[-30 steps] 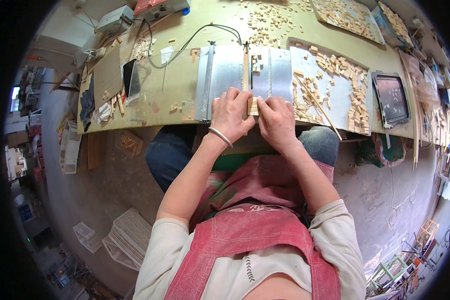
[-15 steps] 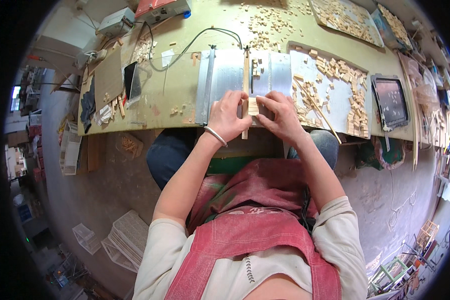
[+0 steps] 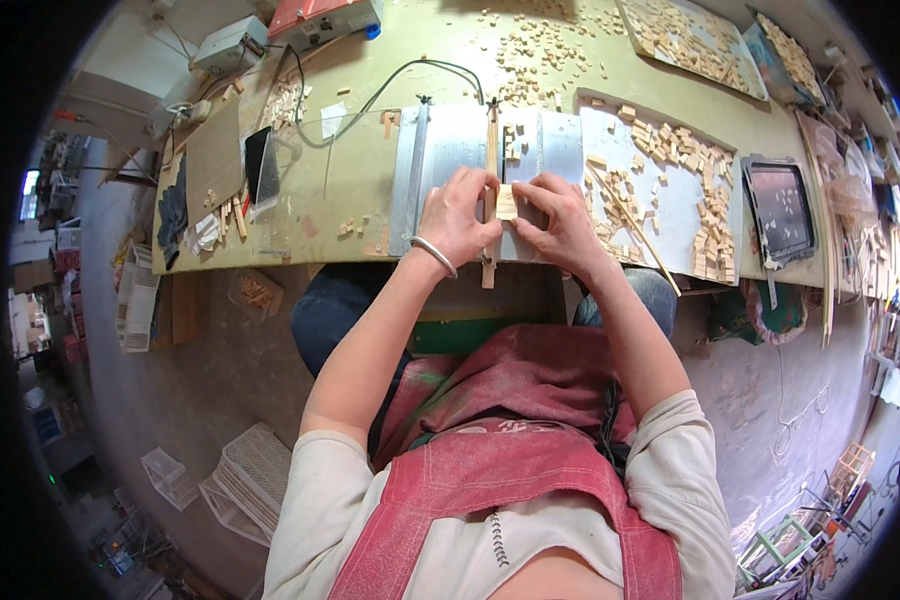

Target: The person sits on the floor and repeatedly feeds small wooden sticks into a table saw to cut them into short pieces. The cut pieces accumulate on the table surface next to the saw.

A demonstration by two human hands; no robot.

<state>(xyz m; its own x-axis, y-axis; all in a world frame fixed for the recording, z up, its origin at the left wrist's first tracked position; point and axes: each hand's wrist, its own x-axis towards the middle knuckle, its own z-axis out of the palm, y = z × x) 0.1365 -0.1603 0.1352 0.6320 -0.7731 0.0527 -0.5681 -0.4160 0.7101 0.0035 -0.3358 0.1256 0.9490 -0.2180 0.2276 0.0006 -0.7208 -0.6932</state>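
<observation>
A small pale wooden block [image 3: 507,203] lies flat on a silvery metal plate [image 3: 454,140], between my two hands. My left hand [image 3: 457,218] is closed, its thumb and fingertips pressed at the block's left side and around a long wooden strip [image 3: 491,150] that runs front to back over the plate. From the right, my right hand [image 3: 560,218] pinches the same block with thumb and forefinger. A narrow dark slot [image 3: 504,172] in the plate lies just beyond the block. Several small cut pieces [image 3: 514,142] sit beside that slot.
Many small wooden blocks [image 3: 712,225] and a thin stick [image 3: 635,225] lie in a shallow tray [image 3: 610,135] on the right. A dark-framed panel [image 3: 780,205] is farther right. Left are a phone [image 3: 262,163] and a board [image 3: 215,160]. A black cable [image 3: 400,68] crosses behind.
The block has slid a little away from me along the wooden strip, toward the slot. Both hands have moved forward with it, keeping their hold.
</observation>
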